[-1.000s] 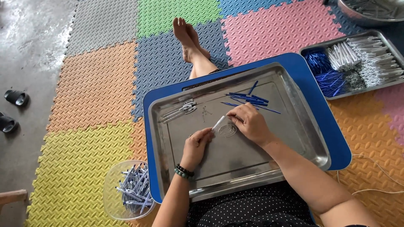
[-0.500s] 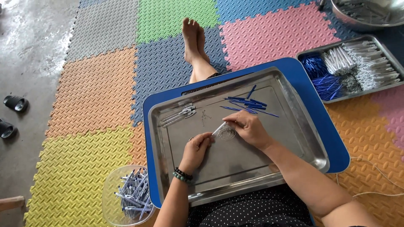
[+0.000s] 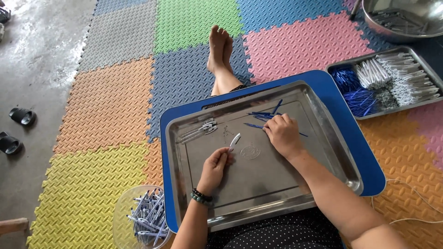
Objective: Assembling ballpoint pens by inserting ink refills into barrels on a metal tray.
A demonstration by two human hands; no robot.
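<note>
A steel tray (image 3: 332,157) rests on a blue board (image 3: 364,152) across my lap. My left hand (image 3: 215,167) pinches a clear pen barrel (image 3: 234,140) that points up and away over the tray's middle. My right hand (image 3: 282,133) lies palm down on a small heap of thin blue refills (image 3: 263,115) at the tray's far side, fingers touching them; whether it grips one is hidden. A few clear pen barrels (image 3: 199,129) lie at the tray's far left.
A clear bowl (image 3: 124,207) of finished pens stands at my left knee. A second tray (image 3: 385,80) with blue refills and white parts lies at the right, a steel basin (image 3: 406,16) beyond it. My bare feet (image 3: 219,48) stretch over coloured foam mats. Black sandals (image 3: 20,116) sit left.
My right hand has let go of the barrel and moved away to the blue refills. My left hand keeps the barrel. The view has shifted, so everything sits lower in frame.
</note>
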